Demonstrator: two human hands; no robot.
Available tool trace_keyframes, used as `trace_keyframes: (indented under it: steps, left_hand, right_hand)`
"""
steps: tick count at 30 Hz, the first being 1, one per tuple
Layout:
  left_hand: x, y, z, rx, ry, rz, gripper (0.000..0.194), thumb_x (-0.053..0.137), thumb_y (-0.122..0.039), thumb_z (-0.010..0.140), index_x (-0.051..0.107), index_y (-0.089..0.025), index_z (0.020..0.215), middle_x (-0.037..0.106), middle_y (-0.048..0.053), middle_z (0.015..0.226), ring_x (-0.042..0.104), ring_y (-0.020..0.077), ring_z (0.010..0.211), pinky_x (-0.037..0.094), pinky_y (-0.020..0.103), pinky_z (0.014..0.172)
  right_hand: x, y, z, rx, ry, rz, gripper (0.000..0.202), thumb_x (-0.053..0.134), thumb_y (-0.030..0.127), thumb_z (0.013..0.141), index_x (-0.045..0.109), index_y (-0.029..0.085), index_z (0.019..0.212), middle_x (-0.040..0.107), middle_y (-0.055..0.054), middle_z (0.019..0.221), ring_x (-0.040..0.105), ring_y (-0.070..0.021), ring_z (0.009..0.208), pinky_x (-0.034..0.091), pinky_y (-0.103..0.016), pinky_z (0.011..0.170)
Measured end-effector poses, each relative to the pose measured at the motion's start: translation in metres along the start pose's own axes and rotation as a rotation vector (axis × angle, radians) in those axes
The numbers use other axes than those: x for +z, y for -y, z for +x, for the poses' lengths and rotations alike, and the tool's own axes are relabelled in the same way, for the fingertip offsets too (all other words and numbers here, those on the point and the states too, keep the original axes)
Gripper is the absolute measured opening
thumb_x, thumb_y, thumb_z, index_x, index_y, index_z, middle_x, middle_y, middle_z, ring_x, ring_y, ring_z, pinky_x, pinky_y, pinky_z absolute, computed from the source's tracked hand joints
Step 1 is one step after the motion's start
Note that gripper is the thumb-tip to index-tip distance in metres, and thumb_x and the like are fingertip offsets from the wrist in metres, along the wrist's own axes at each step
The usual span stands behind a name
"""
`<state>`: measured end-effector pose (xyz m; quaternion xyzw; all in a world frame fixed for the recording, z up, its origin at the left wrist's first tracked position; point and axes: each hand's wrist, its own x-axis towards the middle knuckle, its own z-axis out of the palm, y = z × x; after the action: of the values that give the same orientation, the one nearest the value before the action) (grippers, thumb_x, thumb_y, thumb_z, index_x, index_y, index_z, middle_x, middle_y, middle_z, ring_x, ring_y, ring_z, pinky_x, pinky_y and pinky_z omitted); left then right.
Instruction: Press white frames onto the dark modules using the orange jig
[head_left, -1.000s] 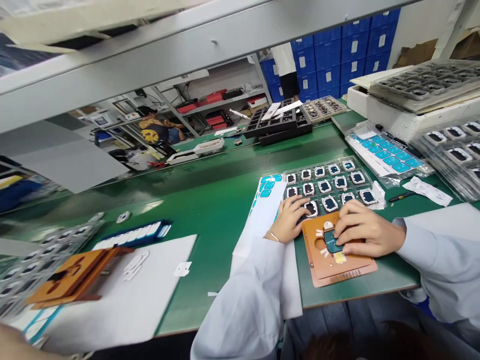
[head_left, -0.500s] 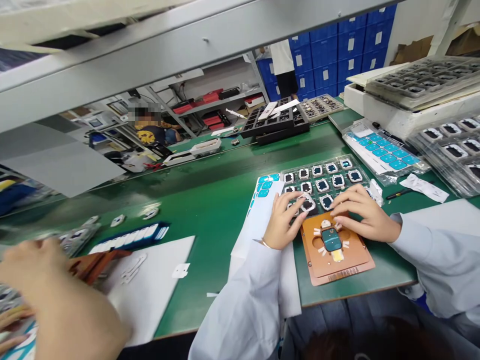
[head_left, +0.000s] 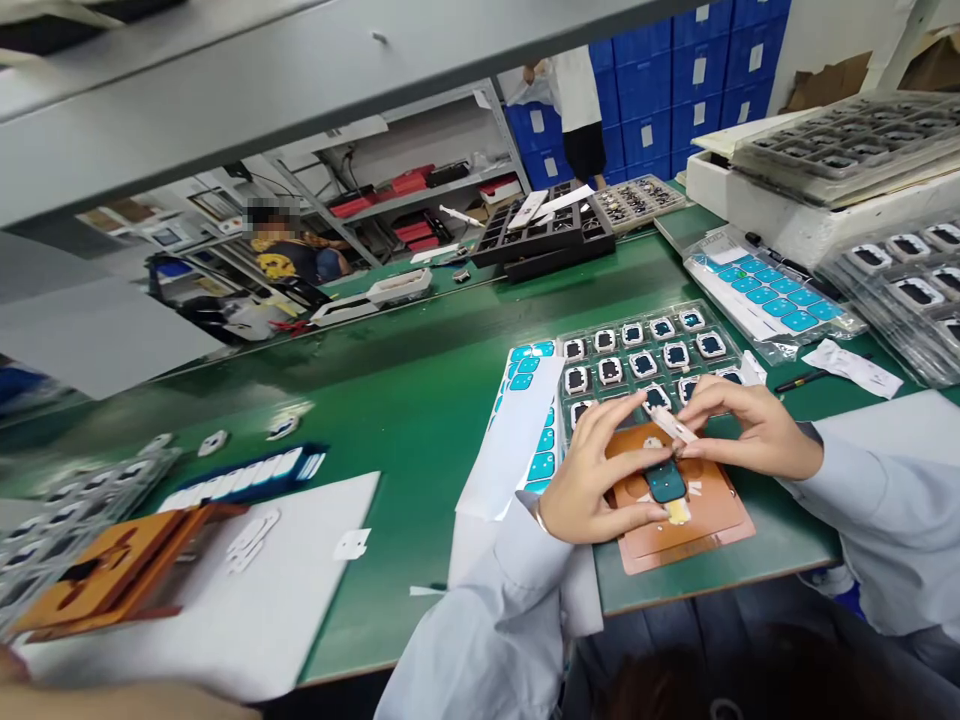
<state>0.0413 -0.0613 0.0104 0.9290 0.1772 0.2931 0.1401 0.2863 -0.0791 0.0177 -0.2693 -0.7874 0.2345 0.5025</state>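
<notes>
A small white rounded-square frame (head_left: 673, 424) is tilted up above an orange jig plate (head_left: 720, 530). My right hand (head_left: 750, 428) pinches its right side between thumb and fingers. My left hand (head_left: 600, 475) has its fingers at the frame's left side, while its thumb reaches down near a yellow tab (head_left: 679, 511). In the jig's middle lies a teal rounded-square film (head_left: 667, 482) with small white tabs about it. Just behind stands a clear tray (head_left: 626, 378) of similar white frames with dark centres, partly hidden by my hands.
Left of the jig lies a sheet of teal stickers (head_left: 523, 375) under white paper (head_left: 502, 450). A bagged sticker sheet (head_left: 772, 300), a pen (head_left: 799, 382) and stacked trays (head_left: 892, 270) are at right. Another orange jig (head_left: 112, 570) and a blurred co-worker's arm (head_left: 135, 700) are at left.
The white frame has come out of the tray's front row and is now over the jig. My hands have drawn together around it. The co-worker's arm has dropped toward the lower left.
</notes>
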Motion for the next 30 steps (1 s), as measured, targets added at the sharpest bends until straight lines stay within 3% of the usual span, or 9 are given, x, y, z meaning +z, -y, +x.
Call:
trace_keyframes:
  steps: [3, 7, 10, 12, 15, 19, 27, 30]
  left_hand:
    - [-0.001, -0.002, 0.001, 0.046, -0.014, 0.028, 0.037, 0.061, -0.053, 0.088, 0.073, -0.024, 0.107, 0.036, 0.013, 0.153, 0.037, 0.0337, 0.133, 0.035, 0.055, 0.108]
    - [-0.002, -0.002, 0.001, 0.076, -0.013, 0.080, 0.030, 0.064, -0.050, 0.087, 0.076, -0.025, 0.099, 0.052, 0.011, 0.142, 0.039, 0.0320, 0.126, 0.039, 0.052, 0.105]
    - [-0.004, -0.001, 0.000, 0.073, -0.040, 0.099, 0.028, 0.064, -0.050, 0.086, 0.076, -0.026, 0.095, 0.059, 0.009, 0.135, 0.042, 0.0308, 0.122, 0.041, 0.052, 0.101]
    - [-0.006, 0.000, 0.000, 0.080, -0.074, 0.101, 0.028, 0.063, -0.050, 0.087, 0.076, -0.026, 0.093, 0.064, 0.009, 0.128, 0.045, 0.0293, 0.118, 0.043, 0.050, 0.099]
    - [-0.007, 0.000, 0.000, 0.078, -0.096, 0.080, 0.027, 0.062, -0.048, 0.088, 0.076, -0.024, 0.091, 0.069, 0.008, 0.117, 0.048, 0.0275, 0.113, 0.045, 0.047, 0.096]
    - [-0.005, -0.002, 0.001, 0.032, -0.072, 0.044, 0.025, 0.063, -0.047, 0.088, 0.075, -0.025, 0.091, 0.071, 0.008, 0.111, 0.049, 0.0269, 0.110, 0.046, 0.046, 0.095]
    - [-0.003, -0.006, 0.002, -0.036, -0.092, -0.008, 0.018, 0.067, -0.039, 0.086, 0.070, -0.022, 0.090, 0.073, 0.008, 0.109, 0.053, 0.0266, 0.110, 0.046, 0.046, 0.095]
    - [-0.002, -0.009, 0.002, -0.115, -0.125, -0.062, 0.030, 0.075, -0.047, 0.079, 0.064, -0.021, 0.089, 0.074, 0.009, 0.107, 0.055, 0.0278, 0.111, 0.047, 0.047, 0.095]
  right_hand:
    - [-0.004, 0.005, 0.003, -0.111, 0.086, -0.082, 0.008, 0.069, 0.025, 0.090, 0.067, 0.017, 0.091, 0.066, -0.003, 0.071, 0.056, -0.0125, 0.062, 0.047, -0.024, 0.057]
    - [0.000, 0.008, 0.002, -0.255, 0.182, -0.173, 0.015, 0.063, 0.030, 0.095, 0.067, 0.015, 0.093, 0.062, -0.001, 0.062, 0.052, -0.0117, 0.056, 0.042, -0.023, 0.053]
    - [0.002, 0.008, 0.000, -0.215, 0.203, -0.123, 0.019, 0.062, 0.033, 0.096, 0.065, 0.014, 0.097, 0.059, 0.001, 0.060, 0.052, -0.0102, 0.052, 0.043, -0.022, 0.051]
    - [-0.002, 0.008, 0.001, -0.179, 0.199, -0.072, 0.015, 0.065, 0.029, 0.094, 0.065, 0.015, 0.098, 0.063, -0.001, 0.065, 0.055, -0.0098, 0.055, 0.045, -0.021, 0.054]
    - [-0.013, 0.007, 0.005, -0.192, 0.244, -0.089, 0.012, 0.068, 0.024, 0.091, 0.065, 0.016, 0.099, 0.072, -0.009, 0.094, 0.061, -0.0146, 0.077, 0.051, -0.028, 0.071]
    - [-0.023, 0.002, 0.009, -0.115, 0.390, -0.149, 0.016, 0.068, 0.027, 0.089, 0.066, 0.017, 0.101, 0.067, -0.012, 0.122, 0.055, -0.0213, 0.099, 0.049, -0.039, 0.086]
    - [-0.020, -0.007, 0.008, -0.168, 0.379, -0.166, 0.029, 0.070, 0.035, 0.088, 0.066, 0.016, 0.110, 0.069, -0.011, 0.112, 0.053, -0.0221, 0.097, 0.048, -0.040, 0.084]
    - [-0.017, -0.004, 0.006, -0.195, 0.345, -0.234, 0.026, 0.070, 0.034, 0.088, 0.067, 0.017, 0.107, 0.070, -0.010, 0.109, 0.053, -0.0222, 0.094, 0.046, -0.040, 0.081]
